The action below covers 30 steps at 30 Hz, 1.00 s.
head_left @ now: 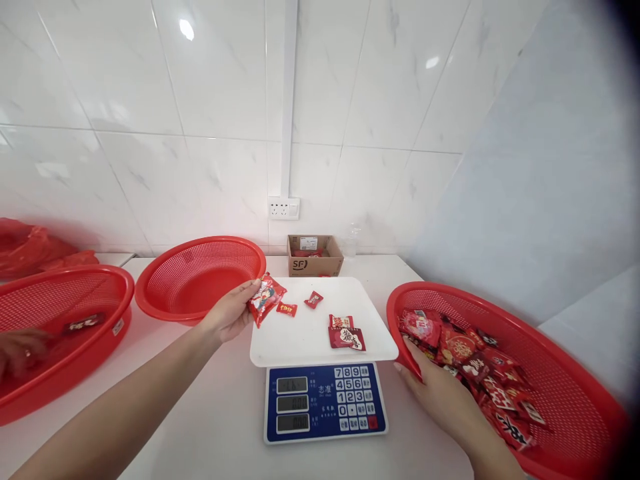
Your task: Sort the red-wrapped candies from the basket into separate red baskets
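My left hand [233, 313] pinches a shiny red candy packet [265, 299] with a cartoon figure printed on it, over the left edge of the white weighing pan [305, 343]. Two small red wrapped candies [287, 309] lie on the pan near that packet. Toward the pan's right side, a dark red packet [347, 338] partly covers a brighter red one [341, 321]. My right hand [435, 383] is closed on the near-left rim of a red plastic basket [565, 340]. Inside that basket is a pile of red candy packets [480, 367].
The scale's blue keypad panel [326, 403] faces me. Behind the pan stands a cardboard box [315, 263] holding red packets. A red basket [200, 250] stands at the back left. Another person's hand [20, 350] reaches into the far-left basket [107, 287], near a dark packet [83, 324].
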Tool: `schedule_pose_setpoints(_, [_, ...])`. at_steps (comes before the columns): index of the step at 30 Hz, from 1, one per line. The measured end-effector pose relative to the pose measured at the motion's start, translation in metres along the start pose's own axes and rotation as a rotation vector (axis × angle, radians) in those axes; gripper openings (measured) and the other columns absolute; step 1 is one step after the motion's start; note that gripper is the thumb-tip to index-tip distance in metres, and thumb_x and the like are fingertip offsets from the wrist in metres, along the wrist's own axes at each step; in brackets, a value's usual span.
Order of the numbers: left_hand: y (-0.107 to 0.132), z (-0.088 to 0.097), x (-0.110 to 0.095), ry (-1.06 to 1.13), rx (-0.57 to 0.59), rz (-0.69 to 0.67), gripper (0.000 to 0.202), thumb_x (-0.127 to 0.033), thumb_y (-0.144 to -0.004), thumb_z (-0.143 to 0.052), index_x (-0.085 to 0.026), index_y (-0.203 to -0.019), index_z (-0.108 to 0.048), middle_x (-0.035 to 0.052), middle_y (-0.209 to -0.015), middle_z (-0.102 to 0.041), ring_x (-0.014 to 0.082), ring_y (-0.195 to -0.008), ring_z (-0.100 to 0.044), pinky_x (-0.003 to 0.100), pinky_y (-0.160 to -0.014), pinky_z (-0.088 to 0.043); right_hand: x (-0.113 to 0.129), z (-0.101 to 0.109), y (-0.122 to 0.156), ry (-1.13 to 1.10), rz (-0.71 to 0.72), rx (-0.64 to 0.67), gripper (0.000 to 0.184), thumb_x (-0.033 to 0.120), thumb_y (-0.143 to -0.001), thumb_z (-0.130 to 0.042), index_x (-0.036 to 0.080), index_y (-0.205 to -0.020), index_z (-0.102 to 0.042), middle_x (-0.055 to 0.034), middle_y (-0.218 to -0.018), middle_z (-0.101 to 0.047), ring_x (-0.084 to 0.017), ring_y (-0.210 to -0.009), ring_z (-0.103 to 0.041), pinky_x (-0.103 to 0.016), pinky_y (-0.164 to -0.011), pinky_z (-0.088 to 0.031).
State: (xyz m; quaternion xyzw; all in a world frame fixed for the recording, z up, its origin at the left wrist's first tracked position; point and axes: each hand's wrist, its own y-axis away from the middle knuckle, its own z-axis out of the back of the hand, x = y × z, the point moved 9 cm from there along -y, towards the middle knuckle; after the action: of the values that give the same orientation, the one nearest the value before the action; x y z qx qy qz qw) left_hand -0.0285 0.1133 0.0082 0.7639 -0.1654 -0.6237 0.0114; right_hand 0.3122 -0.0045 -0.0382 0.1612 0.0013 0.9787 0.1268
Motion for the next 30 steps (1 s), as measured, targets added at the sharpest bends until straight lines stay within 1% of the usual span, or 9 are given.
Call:
schedule_pose_setpoints(4, [-0.005,0.040,-0.019,-0.098,-0.117,-0.123,0.020,-0.033,-0.088,-0.051,-0.015,-0.086,-0.060,0.0062,-0.084,-0.068,0.0136,-0.078,-0.065,0.025,-0.076,-0.054,-0.003,-0.003,0.000,0.012,-0.019,0.021,0.062,0.045,-0.089,-0.028,0.017,-0.145,-0.029,-0.0135,-0.123,-0.061,-0.032,-0.108,-0.060,-0.040,-0.083,-0.047])
schedule_pose_setpoints(8, [-0.014,0.094,-0.054,-0.387,-0.325,-0.265,0.032,-0.044,-0.086,-0.048,-0.016,-0.094,-0.060,0.0076,-0.089,-0.067,0.0184,-0.081,-0.065,0.032,-0.075,-0.054,-0.002,-0.004,0.001,0.022,-0.036,0.050,0.063,0.045,-0.090,-0.026,0.017,-0.145,-0.028,-0.0144,-0.126,-0.059,-0.032,-0.111,-0.058,-0.040,-0.084,-0.046])
schedule_pose_setpoints(12, [-0.013,0.124,-0.087,-0.653,-0.540,-0.354,0.049,-0.044,-0.077,-0.060,-0.016,-0.118,-0.052,0.0148,-0.123,-0.056,0.0331,-0.117,-0.050,0.048,-0.095,-0.041,0.000,-0.002,0.002,0.011,-0.031,0.043,0.061,0.045,-0.090,-0.027,0.020,-0.146,-0.027,-0.0126,-0.125,-0.059,-0.032,-0.109,-0.059,-0.040,-0.082,-0.047])
schedule_pose_setpoints(14, [-0.011,0.105,-0.095,-0.956,-0.535,-0.412,0.054,-0.042,-0.080,-0.055,-0.016,-0.127,-0.047,0.0159,-0.137,-0.045,0.0354,-0.130,-0.034,0.051,-0.103,-0.031,0.001,0.001,0.002,0.009,-0.017,0.022,0.061,0.044,-0.090,-0.028,0.020,-0.146,-0.028,-0.0120,-0.124,-0.060,-0.031,-0.107,-0.060,-0.039,-0.081,-0.047])
schedule_pose_setpoints(16, [-0.013,0.067,-0.086,-1.235,-0.402,-0.446,0.048,-0.042,-0.087,-0.042,-0.017,-0.128,-0.047,0.0144,-0.136,-0.047,0.0326,-0.129,-0.037,0.048,-0.103,-0.033,0.002,0.002,0.002,0.014,-0.010,0.010,0.061,0.043,-0.090,-0.028,0.020,-0.146,-0.028,-0.0127,-0.122,-0.062,-0.030,-0.106,-0.061,-0.038,-0.079,-0.048])
schedule_pose_setpoints(19, [-0.017,0.004,-0.047,-1.360,-0.101,-0.456,0.039,-0.037,-0.088,-0.042,-0.022,-0.121,-0.055,0.0092,-0.125,-0.058,0.0260,-0.116,-0.052,0.038,-0.096,-0.042,0.002,0.001,0.002,0.023,-0.020,0.017,0.061,0.043,-0.090,-0.027,0.019,-0.146,-0.027,-0.0135,-0.119,-0.063,-0.031,-0.104,-0.062,-0.038,-0.077,-0.048])
schedule_pose_setpoints(23, [-0.018,-0.064,0.005,-1.493,0.244,-0.505,0.035,-0.019,-0.082,-0.050,-0.025,-0.116,-0.059,0.0062,-0.119,-0.062,0.0230,-0.117,-0.052,0.036,-0.102,-0.036,0.001,-0.002,0.003,0.038,-0.045,0.049,0.061,0.044,-0.090,-0.026,0.018,-0.145,-0.029,-0.0141,-0.122,-0.061,-0.031,-0.106,-0.060,-0.039,-0.082,-0.046])
schedule_pose_setpoints(26, [-0.026,-0.082,0.022,-1.570,0.305,-0.488,0.038,-0.009,-0.079,-0.047,-0.021,-0.114,-0.059,0.0122,-0.108,-0.063,0.0275,-0.106,-0.057,0.042,-0.091,-0.043,0.001,-0.002,0.004,0.060,-0.047,0.044,0.061,0.044,-0.090,-0.026,0.017,-0.145,-0.029,-0.0142,-0.126,-0.059,-0.031,-0.109,-0.059,-0.039,-0.084,-0.046])
schedule_pose_setpoints(30, [-0.036,-0.085,0.020,-1.593,0.279,-0.486,0.043,-0.005,-0.077,-0.044,-0.018,-0.116,-0.056,0.0135,-0.112,-0.059,0.0278,-0.107,-0.055,0.039,-0.087,-0.045,0.002,-0.002,0.004,0.071,-0.033,0.031,0.061,0.044,-0.090,-0.025,0.017,-0.145,-0.027,-0.0138,-0.128,-0.057,-0.031,-0.109,-0.058,-0.040,-0.084,-0.046])
